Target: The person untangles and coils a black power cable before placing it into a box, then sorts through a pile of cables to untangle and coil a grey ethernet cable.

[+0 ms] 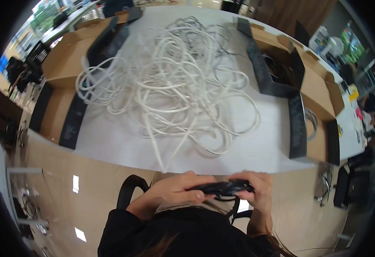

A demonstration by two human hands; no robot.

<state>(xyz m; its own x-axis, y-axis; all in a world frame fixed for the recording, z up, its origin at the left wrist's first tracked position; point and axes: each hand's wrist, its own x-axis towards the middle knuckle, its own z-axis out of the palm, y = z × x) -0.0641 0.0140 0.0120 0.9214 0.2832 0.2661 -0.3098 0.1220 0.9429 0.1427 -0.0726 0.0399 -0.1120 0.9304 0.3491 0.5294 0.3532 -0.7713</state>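
Spreading across most of the scene, a white table [247, 150] runs from the near middle to the far edge. A loose tangle of white cables [174, 90] is heaped on it, and one strand trails towards the near edge. At the far end of the heap lie a few darker cables [196, 25], mixed in with the white ones.

An open cardboard box [67, 55] stands against the left side of the table. It has dark strips along its flaps. A second cardboard box [320, 85] sits against the right side, with something dark coiled inside, though the view is too small to say what. On the near left, a black chair arm [129, 186] curves up just beside the person's dark sleeve.

Both hands are near the bottom centre, below the near edge of the table and well apart from the white heap. The left hand [177, 190] is curled closed, with the fingers wrapped over the left end of a black cable [221, 187]. The right hand [258, 190] is closed round the other end, knuckles facing the table.

The black cable lies level between the two hands, gathered into what looks like a short bundle. A small loop of it hangs just under the right hand.
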